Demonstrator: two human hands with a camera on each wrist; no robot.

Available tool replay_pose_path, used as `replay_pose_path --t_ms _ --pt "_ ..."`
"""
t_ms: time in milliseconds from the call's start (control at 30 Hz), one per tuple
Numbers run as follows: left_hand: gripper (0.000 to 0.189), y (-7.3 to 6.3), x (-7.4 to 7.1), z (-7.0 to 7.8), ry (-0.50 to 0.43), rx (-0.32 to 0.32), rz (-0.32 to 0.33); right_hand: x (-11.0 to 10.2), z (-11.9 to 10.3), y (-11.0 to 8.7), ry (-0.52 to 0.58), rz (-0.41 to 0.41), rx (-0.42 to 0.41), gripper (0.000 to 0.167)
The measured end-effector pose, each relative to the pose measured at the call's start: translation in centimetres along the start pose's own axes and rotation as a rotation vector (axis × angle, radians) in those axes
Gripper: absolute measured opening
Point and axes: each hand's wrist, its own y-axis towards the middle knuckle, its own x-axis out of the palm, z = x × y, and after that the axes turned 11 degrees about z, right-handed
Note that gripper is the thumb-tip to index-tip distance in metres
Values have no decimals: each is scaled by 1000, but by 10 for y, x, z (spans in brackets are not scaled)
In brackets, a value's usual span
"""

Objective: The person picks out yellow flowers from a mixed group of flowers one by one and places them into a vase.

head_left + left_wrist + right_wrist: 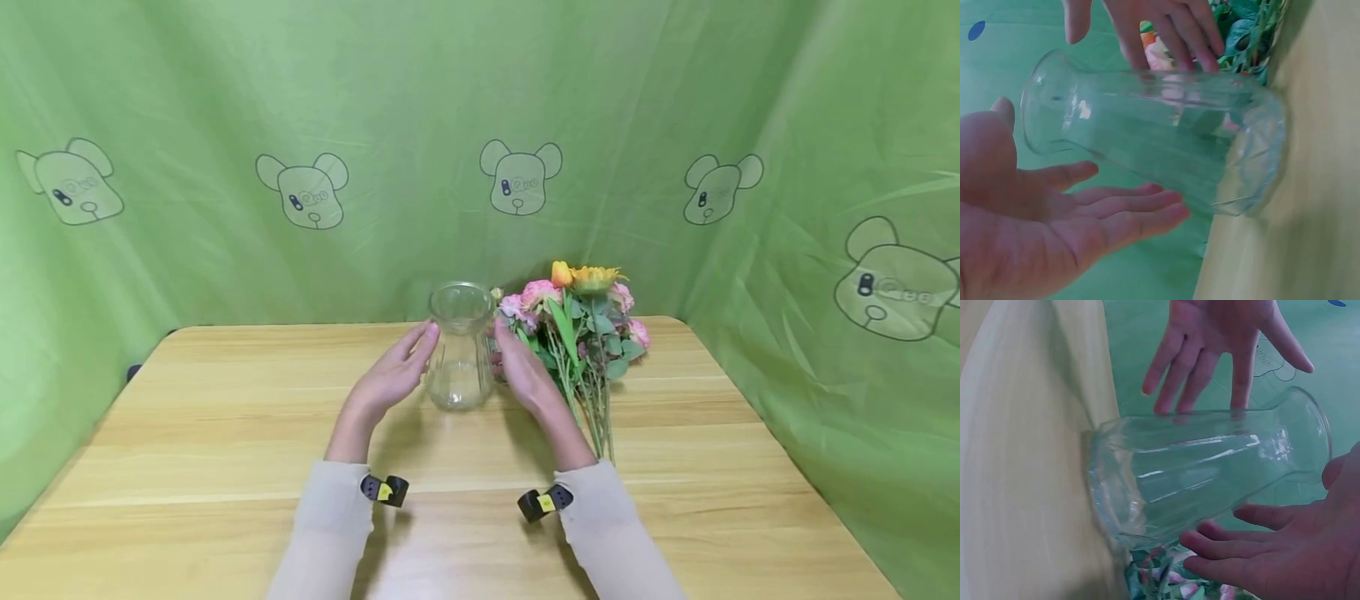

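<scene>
A clear glass vase (459,367) with a flared rim and narrow neck stands upright on the wooden table. On its left side is my left hand (395,367), fingers extended and palm facing the glass. My right hand (525,367) mirrors it on the right, its fingers straight and spread beside the vase wall. In the left wrist view, the vase (1160,131) appears between both palms, with the left fingertips (1172,206) right by its wall. The right wrist view shows nothing inside the vase (1210,469).
Right of the vase lies a bunch of artificial flowers (592,333), with pink blooms, an orange tulip (562,273) and a yellow sunflower (596,278). Their stems point toward the table's front, beneath the right forearm. A green curtain (420,125) with bear drawings surrounds the table (225,417).
</scene>
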Motion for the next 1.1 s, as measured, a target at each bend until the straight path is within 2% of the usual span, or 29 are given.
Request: replay_pose_path --t_ms 200,333,500,667,1100 --pt "84 -5 -7 6 -7 3 -16 -5 -4 -3 -38 12 6 89" --pt "82 -8 -11 10 -16 5 -19 -9 -7 -6 -63 -10 -3 89" --pt "78 -13 -16 15 -14 -8 -52 -14 -12 -10 -51 -56 -8 92" --pt "74 -16 -20 18 -2 -12 -96 -19 -15 -14 -43 -95 -17 87" --pt "71 -22 -31 20 13 -20 -216 -34 -23 -23 -107 -258 -69 83"
